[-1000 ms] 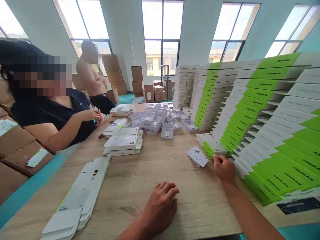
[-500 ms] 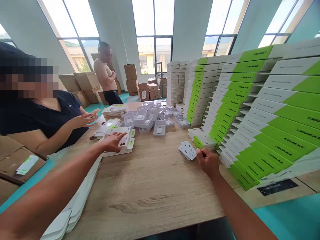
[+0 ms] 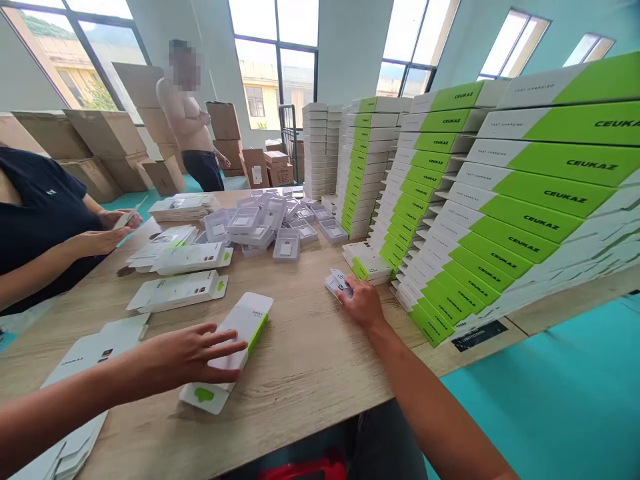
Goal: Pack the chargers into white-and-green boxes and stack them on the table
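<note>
My left hand (image 3: 200,353) is open, fingers spread across a white and green carton (image 3: 245,323) on the table in front of me. This carton lies at a slant, with end flaps sticking out at both ends. My right hand (image 3: 364,303) is closed on a printed card (image 3: 338,277) at the small pile of white cards; its fingertips are partly hidden. Just behind those cards sits a low stack of white and green cartons (image 3: 367,260). Two more cartons lie left of centre, the nearer carton (image 3: 177,291) with its green-marked flap pointing right.
Tall stacks of white and green boxes (image 3: 530,167) line the right side. Clear plastic trays (image 3: 287,245) are heaped at the back middle. Flat cartons (image 3: 85,360) lie at left. A co-worker's hands (image 3: 107,233) hold something thin; another person (image 3: 187,127) stands behind.
My left hand has brought one carton from the group at left to the table before me. My right hand remains by the cards, now over them. The view has turned right and down.
</note>
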Action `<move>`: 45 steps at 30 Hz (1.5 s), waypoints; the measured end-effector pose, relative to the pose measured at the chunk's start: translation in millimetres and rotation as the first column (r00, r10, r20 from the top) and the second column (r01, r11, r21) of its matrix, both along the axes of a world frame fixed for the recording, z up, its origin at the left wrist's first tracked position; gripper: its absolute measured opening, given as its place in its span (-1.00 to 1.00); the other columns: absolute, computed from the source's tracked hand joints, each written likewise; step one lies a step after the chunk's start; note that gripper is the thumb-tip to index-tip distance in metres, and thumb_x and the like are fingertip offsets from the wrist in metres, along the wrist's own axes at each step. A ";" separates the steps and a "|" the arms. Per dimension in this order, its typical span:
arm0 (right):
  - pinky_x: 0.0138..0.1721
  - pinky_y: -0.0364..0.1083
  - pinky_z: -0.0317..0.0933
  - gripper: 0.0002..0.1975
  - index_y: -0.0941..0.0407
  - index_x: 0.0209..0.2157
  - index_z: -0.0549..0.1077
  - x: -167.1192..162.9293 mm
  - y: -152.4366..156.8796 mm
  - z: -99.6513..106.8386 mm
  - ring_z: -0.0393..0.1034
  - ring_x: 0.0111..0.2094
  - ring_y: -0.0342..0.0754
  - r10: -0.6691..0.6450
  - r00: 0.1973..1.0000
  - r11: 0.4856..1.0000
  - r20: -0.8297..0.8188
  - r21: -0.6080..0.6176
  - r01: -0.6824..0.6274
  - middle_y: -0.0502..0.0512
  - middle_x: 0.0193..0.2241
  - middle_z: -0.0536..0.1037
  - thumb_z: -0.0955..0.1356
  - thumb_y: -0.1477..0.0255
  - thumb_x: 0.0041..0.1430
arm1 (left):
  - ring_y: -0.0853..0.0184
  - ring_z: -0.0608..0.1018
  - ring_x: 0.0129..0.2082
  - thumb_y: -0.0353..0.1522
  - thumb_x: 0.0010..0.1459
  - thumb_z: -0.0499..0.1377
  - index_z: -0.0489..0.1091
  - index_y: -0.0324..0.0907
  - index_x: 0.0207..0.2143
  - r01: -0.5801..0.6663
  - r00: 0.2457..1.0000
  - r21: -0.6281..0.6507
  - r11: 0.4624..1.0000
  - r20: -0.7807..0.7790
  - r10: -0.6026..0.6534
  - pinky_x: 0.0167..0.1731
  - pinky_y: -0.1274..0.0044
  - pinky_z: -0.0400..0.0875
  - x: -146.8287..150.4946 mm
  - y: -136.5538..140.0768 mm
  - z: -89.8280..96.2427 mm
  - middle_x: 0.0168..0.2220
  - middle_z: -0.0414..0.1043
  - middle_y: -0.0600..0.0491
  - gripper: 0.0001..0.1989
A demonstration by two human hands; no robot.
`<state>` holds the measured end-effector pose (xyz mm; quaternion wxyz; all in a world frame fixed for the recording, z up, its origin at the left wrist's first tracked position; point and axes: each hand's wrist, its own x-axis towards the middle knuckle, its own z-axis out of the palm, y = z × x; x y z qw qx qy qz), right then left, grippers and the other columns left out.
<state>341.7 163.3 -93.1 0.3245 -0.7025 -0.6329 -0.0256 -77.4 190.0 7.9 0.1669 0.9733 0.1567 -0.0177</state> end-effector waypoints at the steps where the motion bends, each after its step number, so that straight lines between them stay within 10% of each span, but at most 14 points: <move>1: 0.03 0.02 0.34 -0.71 0.09 -0.08 0.58 0.6 -0.3 0.3 0.54 -0.06 0.09 -0.006 1.000 1.000 0.000 -0.007 0.006 0.19 -0.07 0.67 0.37 0.27 0.23 | 0.20 0.45 0.26 -0.64 0.07 0.10 0.46 0.37 0.09 -0.018 1.000 0.021 1.000 0.002 0.018 0.27 0.27 0.35 -1.9 -2.1 5.8 0.24 0.42 0.21 -0.27; 6: 0.07 0.01 0.29 -0.77 0.09 -0.14 0.61 -0.4 -3.0 2.7 0.53 0.01 0.08 -0.011 1.000 1.000 0.001 -0.026 0.011 0.18 -0.03 0.66 0.36 0.32 0.26 | -0.12 0.23 0.37 -0.21 0.22 0.19 0.47 0.03 0.15 -0.425 0.904 0.242 0.872 0.059 0.424 0.21 0.02 0.31 24.0 -9.2 1.4 0.39 0.18 -0.08 -0.56; 9: 0.08 0.04 0.25 -0.78 0.10 -0.13 0.60 -2.8 -6.4 4.1 0.52 0.03 0.10 0.028 0.999 0.999 0.018 -0.035 -0.028 0.20 -0.03 0.66 0.35 0.35 0.27 | -0.33 0.10 0.39 0.11 0.10 0.22 0.23 -0.21 0.34 -0.720 0.647 0.328 0.612 -0.003 0.763 0.13 -0.13 0.25 52.4 0.8 -20.1 0.40 0.04 -0.40 -0.11; 11: 0.11 0.07 0.21 -0.78 0.11 -0.11 0.58 -3.9 -9.5 4.3 0.48 0.08 0.14 0.065 0.997 0.997 0.034 -0.038 -0.064 0.23 -0.01 0.64 0.37 0.38 0.25 | -0.33 0.11 0.38 0.11 0.03 0.26 0.01 -0.26 0.42 -0.758 0.568 0.328 0.563 -0.091 0.818 0.10 -0.13 0.23 61.9 11.6 -29.1 0.39 0.03 -0.47 0.07; 24: 0.09 0.02 0.23 -0.79 0.07 -0.17 0.60 -9.8 -14.0 6.2 0.54 -0.03 0.08 0.127 0.989 0.992 -0.075 -0.015 -0.129 0.16 -0.11 0.69 0.33 0.52 0.27 | 0.05 0.47 0.22 -0.45 0.08 0.15 0.33 -0.09 0.27 -0.432 0.875 0.245 0.868 -0.118 0.469 0.20 0.29 0.34 22.3 31.4 -15.7 0.23 0.44 -0.09 -0.36; 34: 0.04 0.02 0.40 -0.68 0.03 -0.08 0.63 -8.8 -14.0 9.0 0.60 -0.05 0.10 0.071 0.934 0.997 -0.351 0.020 -0.068 0.14 -0.08 0.69 0.28 0.36 0.27 | 0.06 0.30 0.36 -0.29 0.22 0.16 0.13 -0.07 0.36 -0.589 0.735 0.083 0.804 0.468 0.490 0.28 0.24 0.30 11.6 5.9 -32.2 0.34 0.28 -0.09 -0.34; 45: -0.10 0.07 0.47 -0.74 0.07 -0.29 0.65 -15.3 -12.2 16.9 0.64 -0.20 0.17 0.052 0.783 0.995 -0.620 -0.037 -0.096 0.15 -0.29 0.73 0.46 0.24 -0.02 | -0.01 0.33 0.33 -0.31 0.20 0.23 0.08 -0.02 0.40 -0.441 0.790 -0.113 0.890 0.422 0.445 0.27 0.22 0.28 7.0 -8.2 -33.9 0.39 0.19 -0.09 -0.26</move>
